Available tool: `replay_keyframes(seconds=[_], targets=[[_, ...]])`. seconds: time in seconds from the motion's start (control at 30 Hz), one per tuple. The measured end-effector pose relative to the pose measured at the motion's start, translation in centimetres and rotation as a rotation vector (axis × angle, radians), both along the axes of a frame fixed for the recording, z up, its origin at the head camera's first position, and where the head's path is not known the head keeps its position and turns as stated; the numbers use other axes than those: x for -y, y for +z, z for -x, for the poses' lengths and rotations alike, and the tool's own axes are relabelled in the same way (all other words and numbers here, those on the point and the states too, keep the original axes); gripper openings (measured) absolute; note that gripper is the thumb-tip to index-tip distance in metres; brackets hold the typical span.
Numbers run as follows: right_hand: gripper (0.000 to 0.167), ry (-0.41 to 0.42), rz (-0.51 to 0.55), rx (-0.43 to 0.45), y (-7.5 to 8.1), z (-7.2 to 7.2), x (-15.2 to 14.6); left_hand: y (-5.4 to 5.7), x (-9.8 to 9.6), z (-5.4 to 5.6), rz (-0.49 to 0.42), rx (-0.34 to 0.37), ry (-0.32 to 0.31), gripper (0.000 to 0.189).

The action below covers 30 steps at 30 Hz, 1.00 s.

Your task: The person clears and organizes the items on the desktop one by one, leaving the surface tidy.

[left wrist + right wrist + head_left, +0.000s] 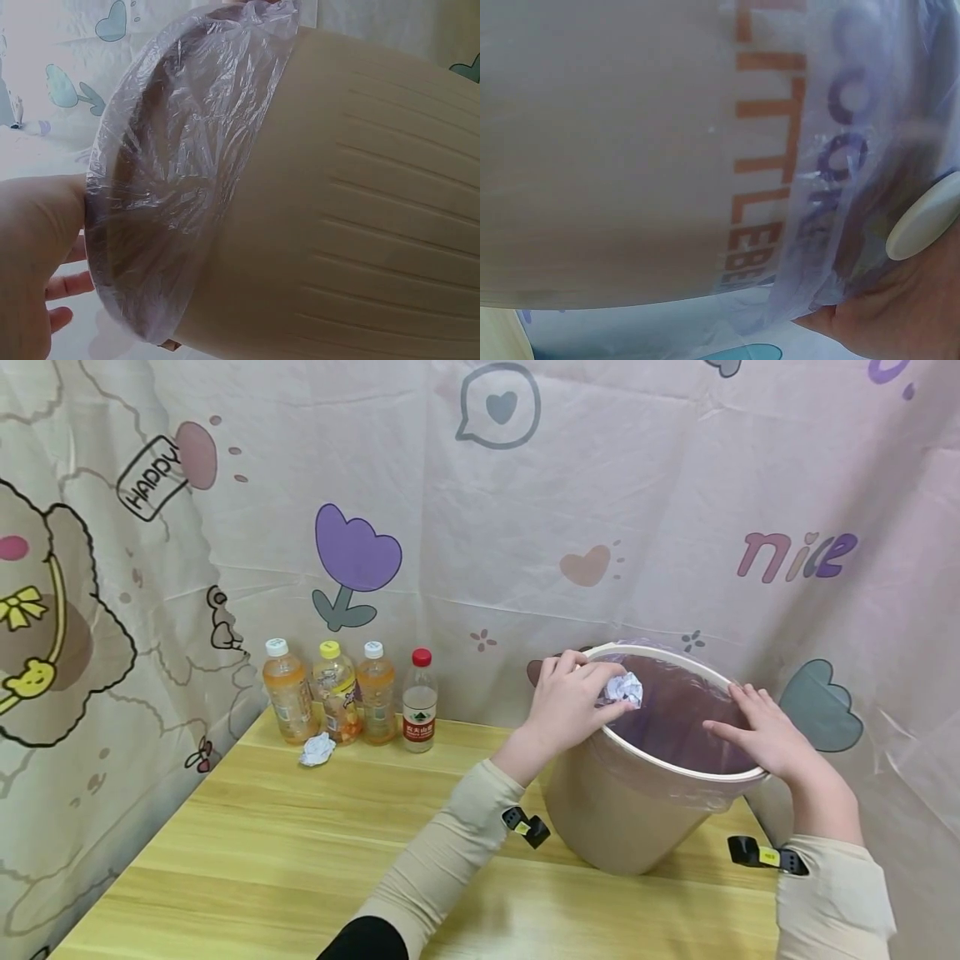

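The left hand [566, 702] pinches a crumpled paper ball [626, 690] between thumb and fingers at the nine o'clock edge of the waste bin [626, 818], going by the head view. The ball sits at the fingertips, just over the bin's mouth, the hand close against the rim [663, 763], perhaps for support. Around three o'clock the right hand [772, 739] lies over the rim, fingers fairly straight, thumb spread wide inward, no loose object in it; I'd guess it steadies the bin. The plastic liner [712, 789] is folded outward over the rim, presumably so it won't slip down. Off toward nine o'clock on the wooden table [262, 868], a second paper ball [317, 749] lies before a row of four plastic bottles, the nearest to the bin being a red-capped bottle [420, 706].

From the left wrist I get what the head view misses: long ribs [390, 199] along the bin's side, and fingers beyond the rim at eight o'clock. The pinched ball doesn't show there.

Only the right wrist view gives the orange-brown lettering [769, 109], "LITTLE" and more. The right hand is cropped at four o'clock, its fingertips hidden.
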State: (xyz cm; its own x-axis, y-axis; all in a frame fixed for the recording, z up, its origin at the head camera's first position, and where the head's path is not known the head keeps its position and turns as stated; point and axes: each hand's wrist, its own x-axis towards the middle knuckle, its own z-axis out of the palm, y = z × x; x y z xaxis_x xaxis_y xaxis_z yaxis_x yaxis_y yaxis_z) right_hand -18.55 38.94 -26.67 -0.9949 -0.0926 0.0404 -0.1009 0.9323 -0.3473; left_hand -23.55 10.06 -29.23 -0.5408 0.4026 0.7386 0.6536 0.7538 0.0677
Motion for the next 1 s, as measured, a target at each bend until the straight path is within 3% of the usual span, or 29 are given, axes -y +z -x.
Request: replay_keyframes(seconds=[0.27,0.43,0.77,0.9,1.0], targets=[[0.088,-0.002,0.027,-0.008,-0.08,-0.03,0.06,0.37,-0.04,-0.13,0.029,0.123,-0.03,0.046],[0.089,-0.009,0.037,-0.008,-0.03,-0.18,0.15,0.48,-0.04,-0.16,0.043,0.148,-0.043,0.048],[0.089,-0.008,0.047,-0.003,-0.1,-0.23,0.1,0.27,0.07,-0.11,0.055,0.127,-0.041,0.057],[0.089,-0.006,0.047,-0.006,-0.08,-0.21,0.03,-0.02,0.08,-0.08,0.031,0.084,-0.016,0.059],[0.089,-0.008,0.048,-0.006,-0.02,-0.26,0.09,-0.44,0.11,-0.04,-0.036,0.022,-0.01,0.056]])
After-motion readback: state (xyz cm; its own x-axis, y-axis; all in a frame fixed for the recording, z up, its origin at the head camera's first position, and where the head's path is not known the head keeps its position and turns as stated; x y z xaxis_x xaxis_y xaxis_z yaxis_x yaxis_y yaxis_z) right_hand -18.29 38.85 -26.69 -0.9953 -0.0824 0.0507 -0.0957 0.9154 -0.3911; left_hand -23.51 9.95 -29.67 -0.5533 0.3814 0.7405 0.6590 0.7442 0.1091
